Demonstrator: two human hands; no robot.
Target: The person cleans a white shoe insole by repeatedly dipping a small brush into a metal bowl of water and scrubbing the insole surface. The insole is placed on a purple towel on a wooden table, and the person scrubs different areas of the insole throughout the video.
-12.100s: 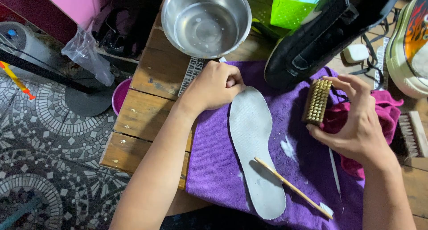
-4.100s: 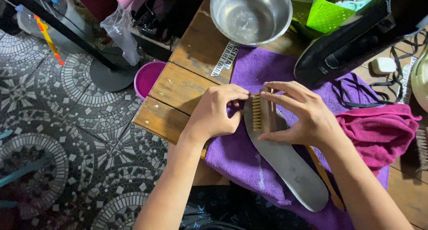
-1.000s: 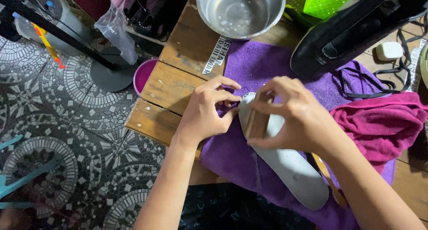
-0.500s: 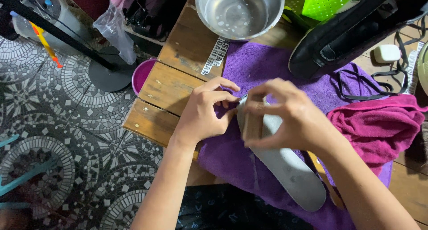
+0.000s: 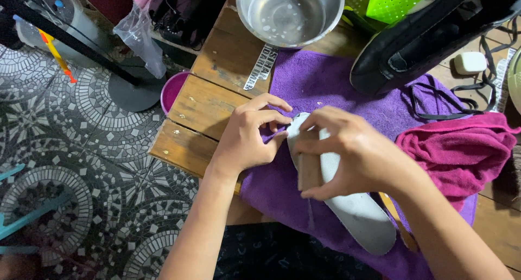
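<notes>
A grey shoe insole lies lengthwise on a purple towel spread over a wooden table. My right hand grips a wooden-backed brush and presses it onto the insole's upper part. My left hand pinches the insole's top end against the towel with its fingertips. A thin wooden-handled brush lies beside the insole, partly hidden under my right forearm.
A steel bowl with water stands at the table's far edge. A black shoe with loose laces rests at the upper right, a crumpled magenta cloth beside it, a green basket behind. A patterned tile floor lies left.
Over the last second my right hand with the brush shifted slightly along the insole. Earlier it held the brush up off the insole, then brought it down onto it.
</notes>
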